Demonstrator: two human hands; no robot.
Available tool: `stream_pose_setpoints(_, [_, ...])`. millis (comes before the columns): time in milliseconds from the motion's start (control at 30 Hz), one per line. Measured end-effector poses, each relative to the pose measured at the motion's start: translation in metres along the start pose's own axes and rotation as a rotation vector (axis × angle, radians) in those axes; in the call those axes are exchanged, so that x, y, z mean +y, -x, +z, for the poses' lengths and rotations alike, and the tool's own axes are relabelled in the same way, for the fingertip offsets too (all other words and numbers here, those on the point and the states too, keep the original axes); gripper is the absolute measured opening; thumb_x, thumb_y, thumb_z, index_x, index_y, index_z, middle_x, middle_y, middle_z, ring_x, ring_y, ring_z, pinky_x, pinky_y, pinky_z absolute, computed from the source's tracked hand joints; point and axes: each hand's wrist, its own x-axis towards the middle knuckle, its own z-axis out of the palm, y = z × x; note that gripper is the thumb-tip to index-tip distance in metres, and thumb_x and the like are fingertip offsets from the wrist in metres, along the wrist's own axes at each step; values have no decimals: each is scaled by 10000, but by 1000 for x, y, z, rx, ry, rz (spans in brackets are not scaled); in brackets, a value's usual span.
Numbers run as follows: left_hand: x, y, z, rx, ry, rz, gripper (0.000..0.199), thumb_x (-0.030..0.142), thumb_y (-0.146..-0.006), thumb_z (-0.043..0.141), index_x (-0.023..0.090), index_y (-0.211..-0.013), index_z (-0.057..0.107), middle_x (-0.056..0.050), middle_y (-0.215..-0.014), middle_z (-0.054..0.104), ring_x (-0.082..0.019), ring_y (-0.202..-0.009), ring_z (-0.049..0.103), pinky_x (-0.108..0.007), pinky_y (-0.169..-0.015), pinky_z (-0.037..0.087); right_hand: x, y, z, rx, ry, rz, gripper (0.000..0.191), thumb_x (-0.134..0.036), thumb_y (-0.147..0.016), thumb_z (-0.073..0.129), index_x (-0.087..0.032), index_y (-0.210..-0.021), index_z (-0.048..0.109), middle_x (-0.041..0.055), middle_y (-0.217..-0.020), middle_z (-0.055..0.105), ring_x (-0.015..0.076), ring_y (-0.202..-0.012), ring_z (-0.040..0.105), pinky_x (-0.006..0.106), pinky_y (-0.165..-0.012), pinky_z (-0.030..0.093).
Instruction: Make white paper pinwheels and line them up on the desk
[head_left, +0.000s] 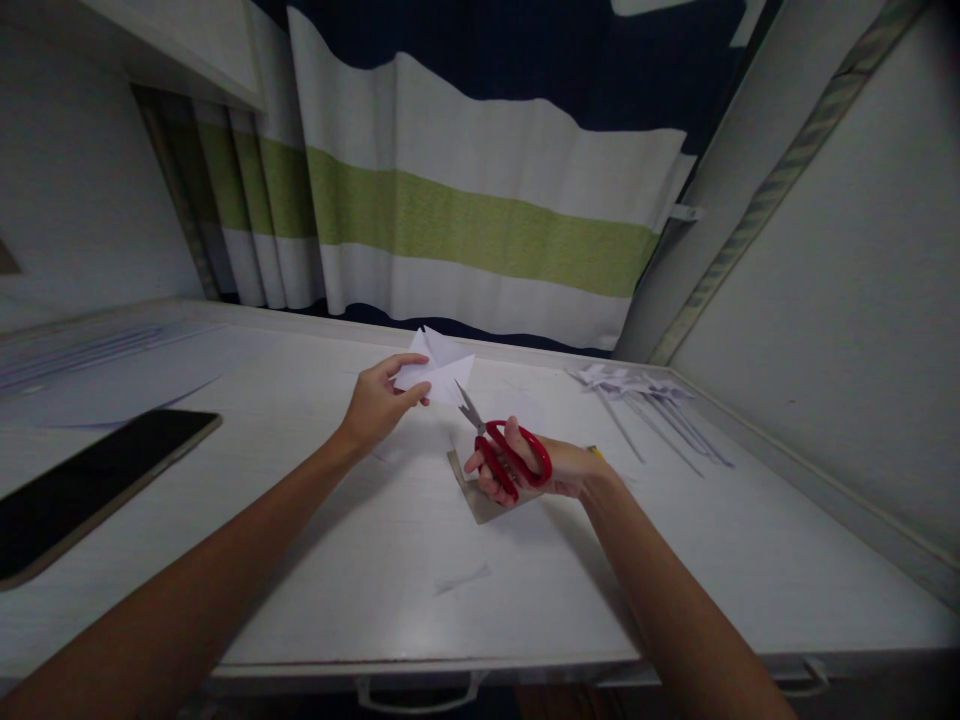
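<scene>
A white piece of paper (450,372) with pointed corners and slits running inward is pinched between the thumb and fingers of my left hand (381,400). Red-handled scissors (534,455) are in my right hand (499,480), its thumb and fingers through the loops. Their metal blades point up and left, with the tips slightly parted close to the paper's lower right edge. Whether the blades touch the paper I cannot tell. Under my right hand a flat grey-brown piece (480,507) lies on the white table (337,580), partly hidden.
A dark tablet or phone (112,485) lies at the left. Behind it are sheets of paper (82,375). Several paper pinwheels on sticks (645,390) lie at the back right. A small paper scrap (463,579) is near the front edge. A striped curtain (480,220) hangs behind.
</scene>
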Motion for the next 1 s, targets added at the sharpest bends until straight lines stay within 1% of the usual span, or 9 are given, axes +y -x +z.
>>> stream_pose_setpoints(167, [3,3,3,-13,4,-7,366,223,-645,584,93,-985,551,-26,-697,603,-89,-509,549,-194,-491,468,0,0,1,8,-2,8,533,-596,-735,320,-131,-769,578,50,-691,560,88,-524,480,209,-516,411])
stream_pose_setpoints(367, [3,3,4,-24,23,-13,351,224,-649,582,111,-980,553,-23,-706,606,-90,-512,552,-199,-493,477,-2,0,3,36,30,40,579,-629,-714,301,-128,-795,579,59,-700,562,102,-548,492,218,-522,413])
stream_pose_setpoints(433, [2,3,4,-32,28,-13,349,224,-651,582,109,-979,552,-22,-706,606,-87,-512,551,-193,-492,475,-2,1,3,34,15,30,562,-619,-720,308,-134,-779,584,53,-695,563,94,-535,491,212,-522,408])
stream_pose_setpoints(600, [2,3,4,-39,44,-24,351,214,-652,582,102,-983,546,-20,-698,604,-82,-508,547,-183,-492,469,-2,0,2,-18,-48,29,511,-588,-715,377,-127,-763,591,54,-697,565,93,-530,496,217,-512,408])
stream_pose_setpoints(800, [1,3,4,-44,59,-19,360,222,-651,583,100,-987,545,-29,-715,605,-90,-517,555,-203,-514,479,-4,2,6,43,-59,26,488,-575,-713,399,-129,-694,597,61,-664,565,93,-509,488,215,-489,395])
stream_pose_setpoints(900, [1,3,4,-44,64,-21,360,218,-651,584,99,-988,543,-20,-698,599,-85,-515,548,-197,-515,473,-3,2,5,49,-64,19,490,-573,-724,384,-131,-683,591,59,-655,553,93,-506,481,217,-485,392])
stream_pose_setpoints(1000, [3,3,4,-45,63,-35,359,205,-650,585,95,-989,543,-4,-648,587,-78,-502,534,-186,-510,463,-1,0,3,29,-62,25,478,-573,-730,376,-143,-694,581,45,-625,533,90,-485,462,222,-482,393])
